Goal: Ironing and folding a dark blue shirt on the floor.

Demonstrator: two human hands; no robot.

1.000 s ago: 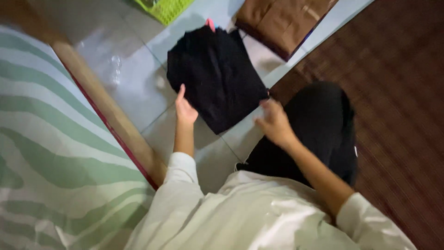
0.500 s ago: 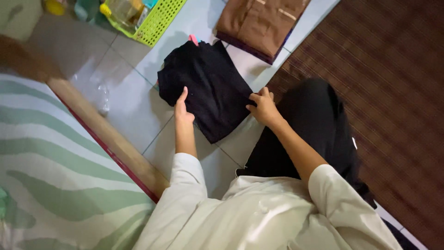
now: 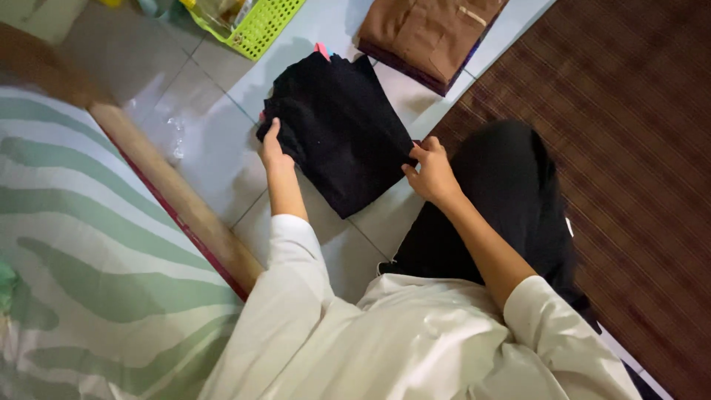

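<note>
A folded black garment (image 3: 341,126) lies on the pale tiled floor (image 3: 215,133) in front of me. My left hand (image 3: 272,150) rests flat on its left edge, fingers together. My right hand (image 3: 431,172) pinches the garment's right corner between thumb and fingers. A bit of pink cloth (image 3: 322,50) peeks out at the garment's far edge. My white sleeves and black-trousered knee (image 3: 511,192) fill the lower middle.
A folded brown garment (image 3: 429,33) lies beyond the black one. A green plastic basket (image 3: 255,26) stands at the top left. A green-and-white striped mattress (image 3: 81,252) with a wooden edge fills the left. A dark brown woven mat (image 3: 629,148) covers the right.
My right hand has moved from beside the garment onto its right corner and pinched it. My left hand has stayed at the left edge. The view has shifted.
</note>
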